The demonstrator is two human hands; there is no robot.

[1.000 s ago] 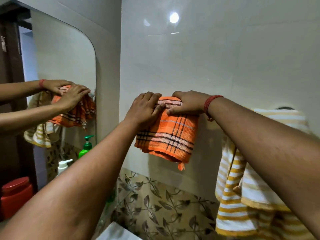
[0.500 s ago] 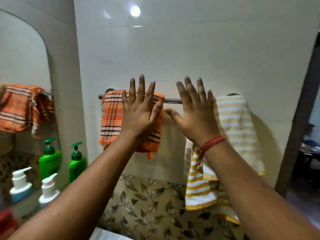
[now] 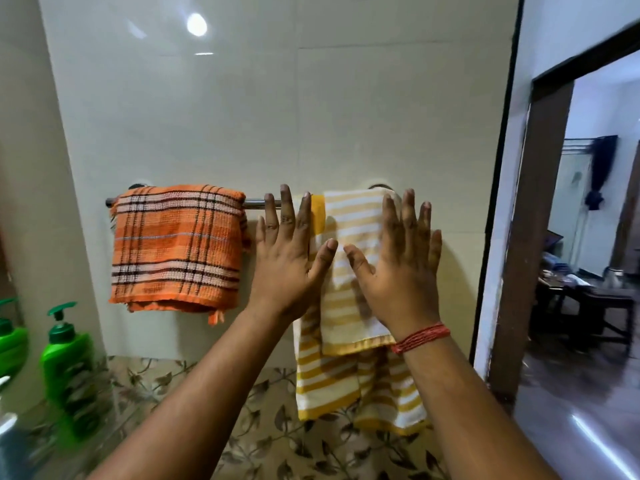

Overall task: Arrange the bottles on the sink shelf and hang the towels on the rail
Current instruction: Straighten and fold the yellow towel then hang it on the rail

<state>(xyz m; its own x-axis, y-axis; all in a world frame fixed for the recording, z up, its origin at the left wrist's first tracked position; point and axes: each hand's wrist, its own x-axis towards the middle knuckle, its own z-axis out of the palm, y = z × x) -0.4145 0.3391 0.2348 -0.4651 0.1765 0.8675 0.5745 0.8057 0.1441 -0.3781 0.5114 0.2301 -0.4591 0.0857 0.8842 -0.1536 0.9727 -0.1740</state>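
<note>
Hanging on the rail point(image 3: 256, 203), rt of the orange towel point(image 3: 176, 245), the striped towel point(image 3: 349, 306) looks soft, light, slip-prone; take hold at top fold. Left hand point(image 3: 289, 261) & right hand point(image 3: 398, 268): grip apart, fingers straight, nothing held.

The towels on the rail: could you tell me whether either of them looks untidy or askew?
The yellow striped towel looks uneven: its layers hang to different lengths, one ending well above the others. The orange plaid towel hangs folded and fairly square on the rail, with one small corner dangling at the bottom right.
</note>
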